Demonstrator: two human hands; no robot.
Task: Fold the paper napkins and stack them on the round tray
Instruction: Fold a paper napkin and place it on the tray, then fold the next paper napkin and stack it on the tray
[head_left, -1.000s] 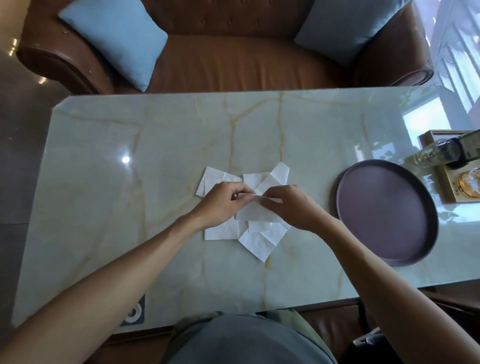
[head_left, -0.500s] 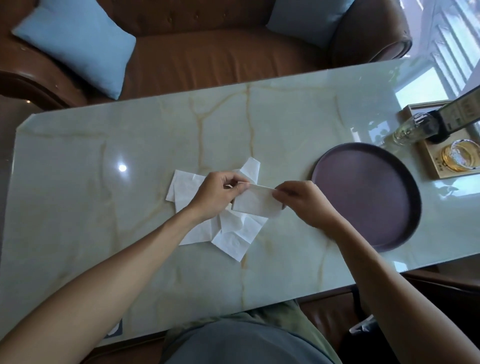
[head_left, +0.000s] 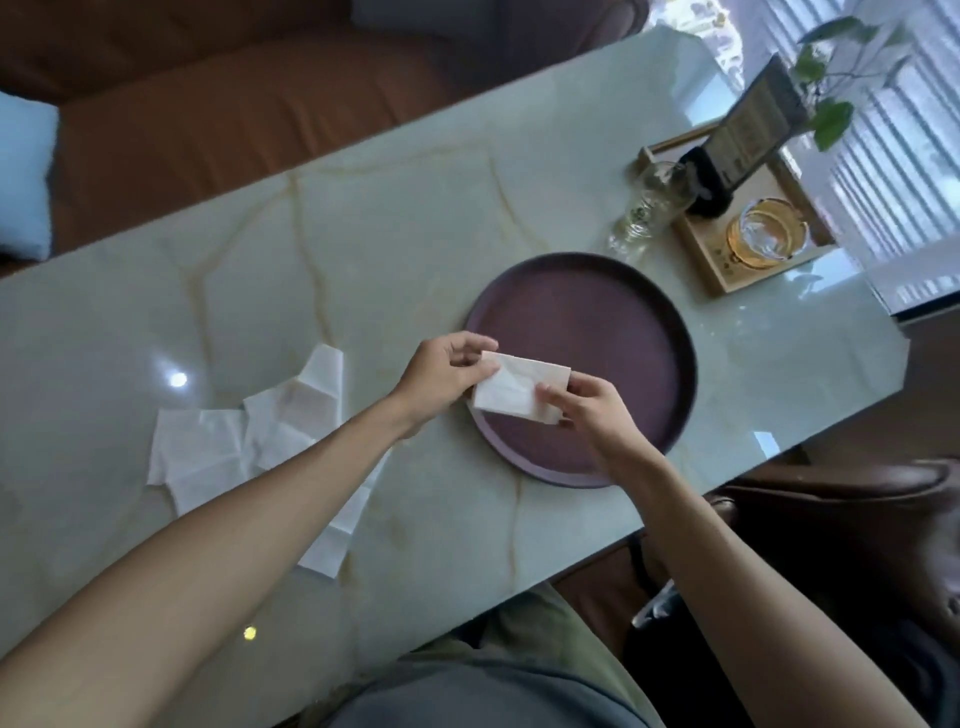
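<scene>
A folded white napkin (head_left: 511, 382) is held by both hands above the left part of the dark purple round tray (head_left: 613, 322). My left hand (head_left: 441, 371) pinches its left end, and my right hand (head_left: 587, 410) grips its lower right corner. The tray holds nothing else that I can see. A loose pile of unfolded white napkins (head_left: 228, 447) lies on the marble table (head_left: 363, 234) to the left, partly hidden under my left forearm.
A wooden tray (head_left: 727, 270) at the far right holds a gold-rimmed glass dish (head_left: 766, 234) and a dark stand with a card. A clear glass bottle (head_left: 649, 208) lies beside it. A brown sofa runs behind the table, and a dark chair stands at the right.
Both hands have carried the folded napkin from over the pile to the right, above the round tray. The view has swung right with them.
</scene>
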